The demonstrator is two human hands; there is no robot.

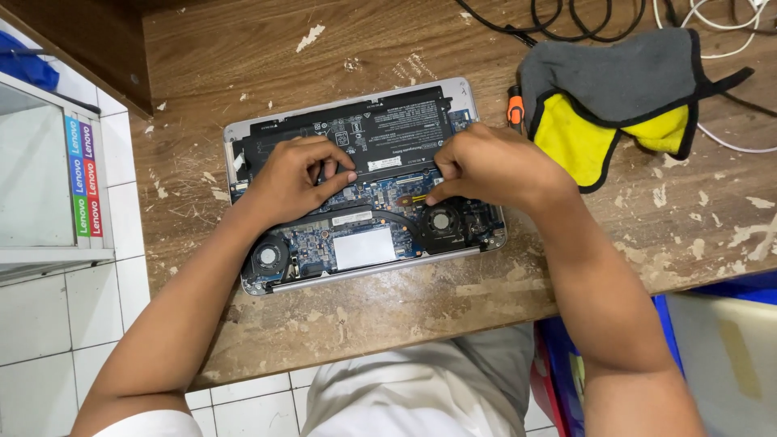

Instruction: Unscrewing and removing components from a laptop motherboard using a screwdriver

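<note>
An opened silver laptop (477, 113) lies bottom-up on the worn wooden desk (388, 307), its back cover off. Its black battery (388, 121) fills the far half; the blue circuit board (312, 243), two round fans and a copper heat pipe fill the near half. My left hand (293, 180) rests on the battery's near edge, fingers curled and pinching at something small there. My right hand (490, 166) presses on the battery's near right corner, fingertips bent down onto the board. What either hand grips is hidden by the fingers.
A grey and yellow cloth (615, 97) lies at the far right, with an orange-handled tool (515, 109) poking out from under it. Black and white cables (583, 16) run along the far edge. A glass cabinet (40, 178) stands at the left, blue bins (672, 324) at the right.
</note>
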